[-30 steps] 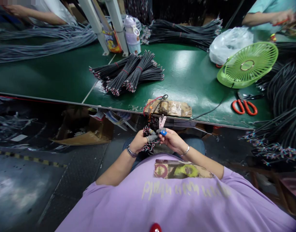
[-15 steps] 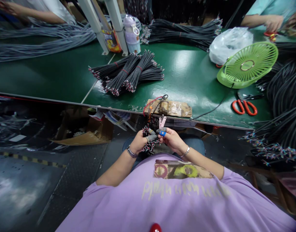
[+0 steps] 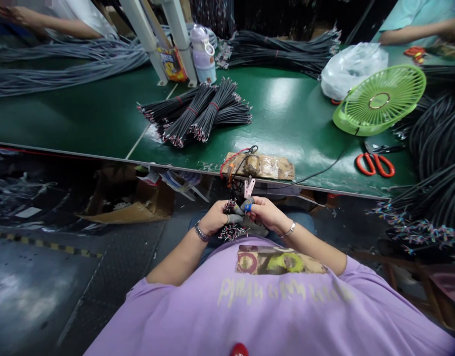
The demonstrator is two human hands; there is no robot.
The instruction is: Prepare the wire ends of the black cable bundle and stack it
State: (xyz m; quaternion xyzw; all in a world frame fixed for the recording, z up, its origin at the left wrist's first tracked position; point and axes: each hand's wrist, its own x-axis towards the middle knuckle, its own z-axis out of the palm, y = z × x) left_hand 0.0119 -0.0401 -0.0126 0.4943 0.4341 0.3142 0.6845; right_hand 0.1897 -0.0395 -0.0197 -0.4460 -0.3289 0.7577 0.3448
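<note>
Below the table's front edge, my left hand [image 3: 217, 217] is closed round a bundle of short black cables [image 3: 232, 231] with red and white stripped ends. Grey covers sit on its fingertips. My right hand [image 3: 262, 212], with a blue band on one finger, pinches at the cable ends beside the left fingers; what exactly lies between its fingertips is too small to make out. Just above both hands a pink clothes peg [image 3: 249, 188] sticks out at the table edge, by a taped wooden board [image 3: 274, 166] with wires on it.
Tied black cable bundles [image 3: 198, 111] lie on the green table [image 3: 287, 118]. To the right are orange-handled scissors [image 3: 376, 164], a green fan [image 3: 379, 101], a plastic bag [image 3: 351, 69] and long cables [image 3: 440, 148]. A bottle [image 3: 203, 54] stands behind. Co-workers' arms show at both far corners.
My hands have drawn closer together, with the right fingers now against the left fingertips at the cable ends. At the far right, a co-worker's hand has moved off the red-orange item.
</note>
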